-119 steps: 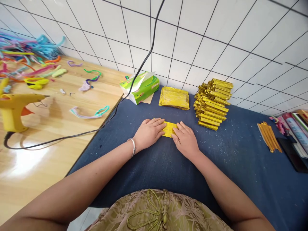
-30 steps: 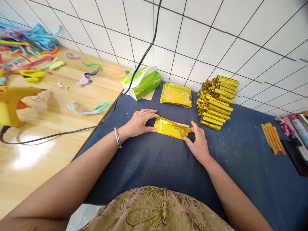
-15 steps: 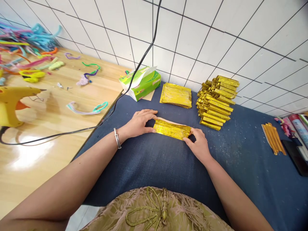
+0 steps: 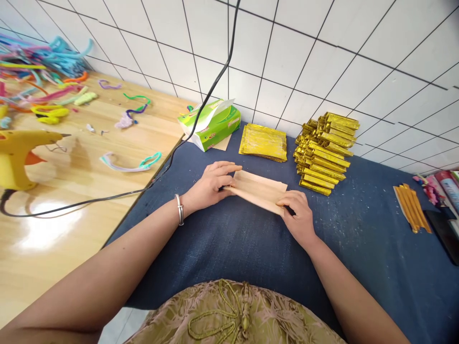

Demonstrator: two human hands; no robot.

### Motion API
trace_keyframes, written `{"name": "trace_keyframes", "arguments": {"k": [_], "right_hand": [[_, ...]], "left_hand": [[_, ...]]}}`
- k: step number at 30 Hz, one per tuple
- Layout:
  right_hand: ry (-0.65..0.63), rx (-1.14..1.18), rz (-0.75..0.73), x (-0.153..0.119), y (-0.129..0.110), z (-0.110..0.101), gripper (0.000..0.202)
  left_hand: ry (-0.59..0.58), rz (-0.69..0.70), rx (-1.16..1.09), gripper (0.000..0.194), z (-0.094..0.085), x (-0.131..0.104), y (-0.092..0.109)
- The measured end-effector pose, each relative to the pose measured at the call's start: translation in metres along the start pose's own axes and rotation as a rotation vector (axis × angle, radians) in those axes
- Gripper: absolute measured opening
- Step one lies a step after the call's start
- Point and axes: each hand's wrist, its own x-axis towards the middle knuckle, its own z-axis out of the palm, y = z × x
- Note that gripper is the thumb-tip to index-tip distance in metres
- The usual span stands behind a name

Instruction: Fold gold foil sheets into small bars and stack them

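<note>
A sheet of gold foil paper lies before me on the dark blue cloth, its plain tan side facing up. My left hand pinches its left end between thumb and fingers. At the right end, my right hand grips the near corner. The near edge is raised a little between the two hands. Just beyond it rests a flat stack of gold foil sheets. To the right of that stack is a pile of folded gold foil strips.
A green tissue box stands by the wall, with a black cable hanging before it. On the wooden table at left are a yellow glue gun and colourful pipe cleaners. Brown strips and a black phone-like slab lie at right.
The near edge of the sheet has been opened back toward me, so the tan side now shows where gold foil faced up. Both hands stay at its ends.
</note>
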Motion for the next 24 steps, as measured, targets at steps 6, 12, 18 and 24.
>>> {"name": "trace_keyframes", "arguments": {"k": [6,12,18,24], "right_hand": [[-0.024,-0.071,-0.057,0.000,-0.001,0.001,0.024],[-0.200,-0.206,-0.088,-0.001,0.000,0.000,0.024],[-0.292,-0.151,-0.074,0.003,-0.004,-0.007,0.021],[-0.192,-0.097,0.026,0.004,-0.008,-0.002,0.026]], "left_hand": [[-0.004,-0.021,0.064,0.014,0.003,-0.003,-0.002],[-0.207,0.081,-0.147,0.022,-0.001,-0.003,-0.011],[-0.312,0.095,-0.346,0.026,-0.018,-0.002,-0.014],[-0.259,0.028,-0.301,0.029,-0.014,0.001,-0.007]]}}
